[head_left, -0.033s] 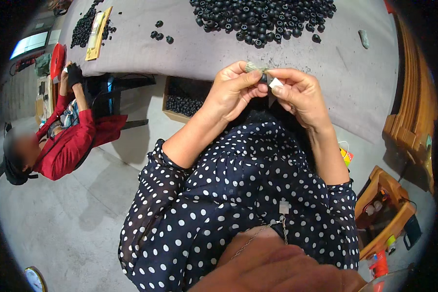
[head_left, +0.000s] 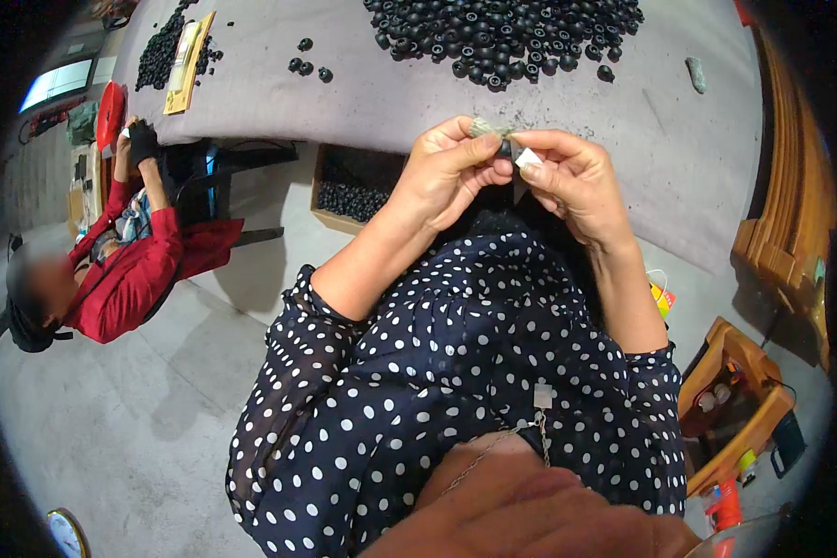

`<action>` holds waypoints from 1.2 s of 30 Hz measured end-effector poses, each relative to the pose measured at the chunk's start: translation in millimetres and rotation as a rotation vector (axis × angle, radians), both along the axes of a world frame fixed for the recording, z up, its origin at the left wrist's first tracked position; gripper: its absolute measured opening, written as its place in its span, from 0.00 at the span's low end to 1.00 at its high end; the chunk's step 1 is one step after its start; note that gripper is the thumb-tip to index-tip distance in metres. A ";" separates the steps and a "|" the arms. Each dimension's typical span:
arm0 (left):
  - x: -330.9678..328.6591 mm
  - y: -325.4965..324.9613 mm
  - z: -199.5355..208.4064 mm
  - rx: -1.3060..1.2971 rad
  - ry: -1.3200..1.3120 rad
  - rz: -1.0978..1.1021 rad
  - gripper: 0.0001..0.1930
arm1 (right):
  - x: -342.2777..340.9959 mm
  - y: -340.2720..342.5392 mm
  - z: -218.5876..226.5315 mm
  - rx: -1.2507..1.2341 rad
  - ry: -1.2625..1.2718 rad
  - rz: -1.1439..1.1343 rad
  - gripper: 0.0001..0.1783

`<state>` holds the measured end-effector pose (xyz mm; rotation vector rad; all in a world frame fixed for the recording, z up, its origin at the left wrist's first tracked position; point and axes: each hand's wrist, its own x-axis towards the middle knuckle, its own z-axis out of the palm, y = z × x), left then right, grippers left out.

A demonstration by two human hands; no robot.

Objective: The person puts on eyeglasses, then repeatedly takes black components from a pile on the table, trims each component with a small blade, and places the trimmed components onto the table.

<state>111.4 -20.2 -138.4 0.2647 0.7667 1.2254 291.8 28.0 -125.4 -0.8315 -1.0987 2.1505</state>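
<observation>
My two hands meet at the near edge of the cloth-covered table. My left hand pinches a small black round piece, mostly hidden by the fingers. A grey-green fabric sleeve covers its index fingertip. Closed close beside it, my right hand grips a small white flat-sided thing between thumb and fingers; its kind cannot be made out. Beyond the hands lies a large pile of black round pieces, many showing a ringed hole.
A few black pieces and a yellow board lie to the left. Under the table edge stands a box of black pieces. A person in red works at left. A grey-green sleeve and wooden furniture are at right.
</observation>
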 end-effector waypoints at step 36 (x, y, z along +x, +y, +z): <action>-182.4 55.1 45.6 0.429 1.335 0.543 0.06 | 29.4 23.9 24.3 0.833 -0.639 -0.321 0.14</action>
